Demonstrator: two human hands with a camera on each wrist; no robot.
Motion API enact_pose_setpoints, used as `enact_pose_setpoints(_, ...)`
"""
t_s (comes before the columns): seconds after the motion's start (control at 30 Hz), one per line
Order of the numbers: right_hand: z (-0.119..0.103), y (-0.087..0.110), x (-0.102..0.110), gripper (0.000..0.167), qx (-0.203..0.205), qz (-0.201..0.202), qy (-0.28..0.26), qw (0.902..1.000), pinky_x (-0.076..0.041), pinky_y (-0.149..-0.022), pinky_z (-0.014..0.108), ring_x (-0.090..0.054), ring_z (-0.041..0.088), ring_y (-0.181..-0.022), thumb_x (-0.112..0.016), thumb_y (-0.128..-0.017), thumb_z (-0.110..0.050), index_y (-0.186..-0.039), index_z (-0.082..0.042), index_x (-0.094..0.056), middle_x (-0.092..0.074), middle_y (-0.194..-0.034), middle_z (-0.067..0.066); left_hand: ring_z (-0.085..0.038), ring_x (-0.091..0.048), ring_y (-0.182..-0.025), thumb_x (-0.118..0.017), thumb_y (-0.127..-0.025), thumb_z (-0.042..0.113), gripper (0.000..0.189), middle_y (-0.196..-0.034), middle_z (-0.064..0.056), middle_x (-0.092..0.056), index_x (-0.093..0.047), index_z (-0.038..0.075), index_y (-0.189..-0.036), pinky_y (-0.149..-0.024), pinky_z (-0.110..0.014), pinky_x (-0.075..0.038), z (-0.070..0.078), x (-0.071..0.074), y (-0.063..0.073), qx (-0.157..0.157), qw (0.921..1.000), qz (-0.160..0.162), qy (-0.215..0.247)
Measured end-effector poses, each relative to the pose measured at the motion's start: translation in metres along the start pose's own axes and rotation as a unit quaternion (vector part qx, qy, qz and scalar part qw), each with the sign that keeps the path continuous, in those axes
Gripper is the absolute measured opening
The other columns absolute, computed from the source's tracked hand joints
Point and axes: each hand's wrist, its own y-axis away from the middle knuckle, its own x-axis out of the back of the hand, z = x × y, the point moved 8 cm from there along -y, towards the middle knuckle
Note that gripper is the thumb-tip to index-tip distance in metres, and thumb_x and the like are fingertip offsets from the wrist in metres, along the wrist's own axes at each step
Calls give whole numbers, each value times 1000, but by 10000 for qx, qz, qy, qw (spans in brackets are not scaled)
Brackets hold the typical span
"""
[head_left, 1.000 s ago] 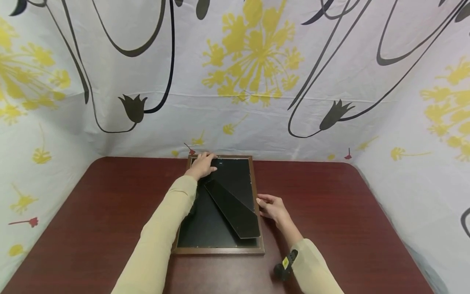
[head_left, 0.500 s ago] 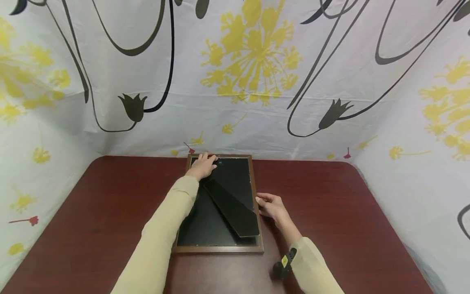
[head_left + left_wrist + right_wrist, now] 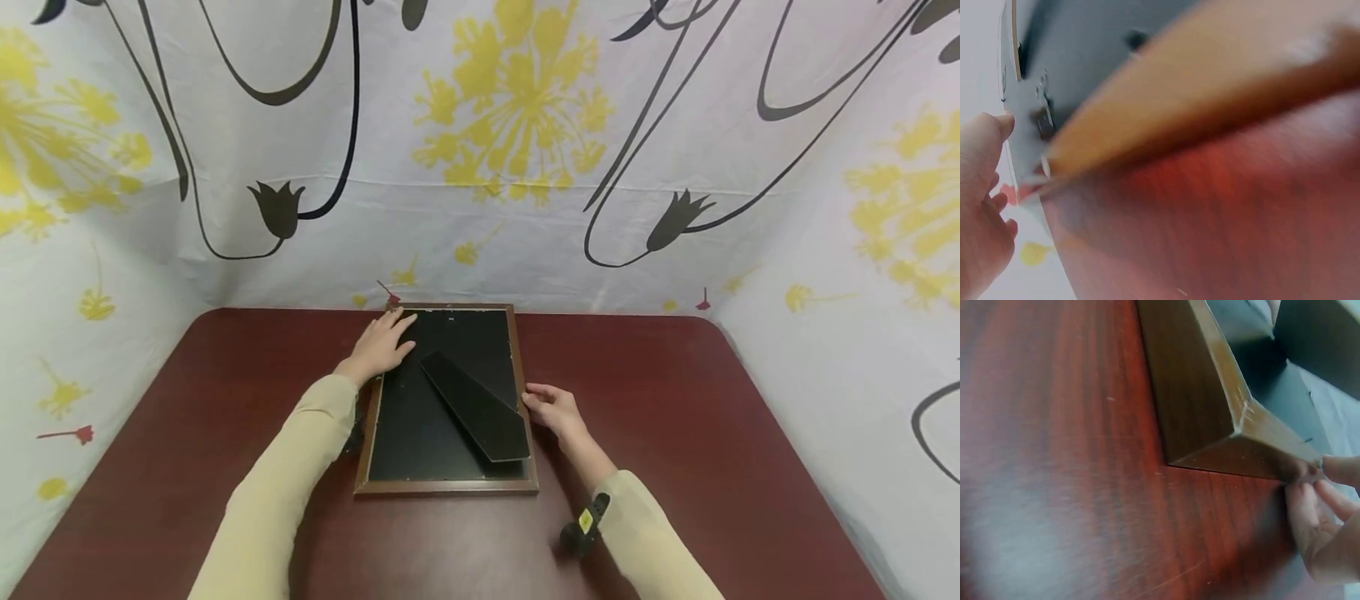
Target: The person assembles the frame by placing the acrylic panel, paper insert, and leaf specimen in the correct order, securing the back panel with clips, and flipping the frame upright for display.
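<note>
The left hand is sitting spread at the frame, far left, while the right hand is pinching its right edge

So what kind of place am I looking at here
Probably a screened-off tabletop workspace: a reddish-brown table, white flower-printed sheeting on three sides, and a picture frame lying back up on it.
</note>
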Motion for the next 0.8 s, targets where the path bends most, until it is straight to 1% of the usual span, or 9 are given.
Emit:
enact_pose_setpoints(0.1, -2, 11, 0, 42, 60, -157, 509, 9986, -54, -75, 28, -61, 19, -94, -59, -88, -12, -126, 2, -51, -60, -113, 22, -41, -14, -138, -46, -96, 27, 57, -151, -23, -12, -24, 6, -144, -112, -55, -17, -7, 0, 12, 25, 9995, -54, 321)
enact_pose_setpoints(0.2, -3, 22, 0, 46, 206, -307, 1008, 9942, -53, -74, 28, -59, 27, -99, -58, -87, -10, -129, 4, -46, -56, -115, 23, -43, -13, -137, -45, -96, 27, 61, -152, -24, -5, -18, 3, -145, -108, -58, -23, -15, -3, 20, 181, 9957, -183, 892)
enact_pose_setpoints(0.33, -3, 34, -4, 55, 419, -603, 1331, 9884, -50, -84, 32, -54, 32, -107, -59, -83, -4, -132, 10, -37, -53, -119, 25, -42, -7, -139, -44, -97, 30, 71, -152, -25, 3, -4, -2, -145, -109, -57, -21, -25, -9, 29, 513, 9850, -420, 1591)
enact_pose_setpoints(0.4, -3, 39, -8, 67, 491, -774, 1438, 9854, -47, -91, 37, -52, 33, -110, -64, -79, -4, -135, 12, -31, -49, -122, 25, -42, -6, -139, -43, -96, 32, 74, -151, -26, 2, -1, -5, -144, -111, -56, -17, -27, -12, 34, 566, 9825, -504, 1700)
enact_pose_setpoints(0.5, -3, 49, -15, 89, 563, -1007, 1811, 9767, -41, -98, 46, -43, 37, -119, -74, -72, -15, -138, 12, -21, -38, -131, 29, -42, -10, -138, -44, -96, 33, 74, -151, -27, -3, -2, -5, -144, -111, -56, -17, -30, -16, 43, 680, 9786, -579, 1854)
enact_pose_setpoints(0.57, -3, 56, -21, 103, 579, -1078, 2196, 9679, -37, -100, 51, -36, 41, -124, -80, -67, -27, -140, 11, -17, -30, -136, 31, -43, -14, -137, -43, -96, 34, 73, -150, -27, -6, -2, -3, -145, -110, -57, -20, -32, -18, 48, 775, 9749, -623, 1994)
enact_pose_setpoints(0.63, -2, 62, -25, 115, 527, -1128, 2525, 9595, -34, -101, 55, -27, 44, -129, -82, -63, -38, -142, 9, -13, -23, -140, 31, -43, -15, -137, -42, -96, 36, 74, -151, -25, -5, 0, 1, -146, -109, -57, -22, -35, -22, 51, 913, 9681, -703, 2225)
enact_pose_setpoints(0.7, -2, 66, -29, 123, 477, -1133, 2690, 9553, -32, -101, 57, -21, 46, -131, -83, -59, -44, -143, 6, -9, -19, -142, 31, -43, -14, -137, -42, -96, 39, 74, -152, -23, -4, 1, 5, -147, -108, -58, -22, -37, -25, 53, 984, 9621, -755, 2429)
enact_pose_setpoints(0.8, -1, 70, -33, 134, 409, -1170, 2614, 9573, -30, -102, 59, -14, 47, -133, -84, -55, -47, -145, 3, 1, -13, -145, 30, -41, -11, -139, -41, -96, 42, 76, -153, -21, -1, 4, 8, -147, -109, -58, -20, -39, -27, 54, 1044, 9540, -857, 2675)
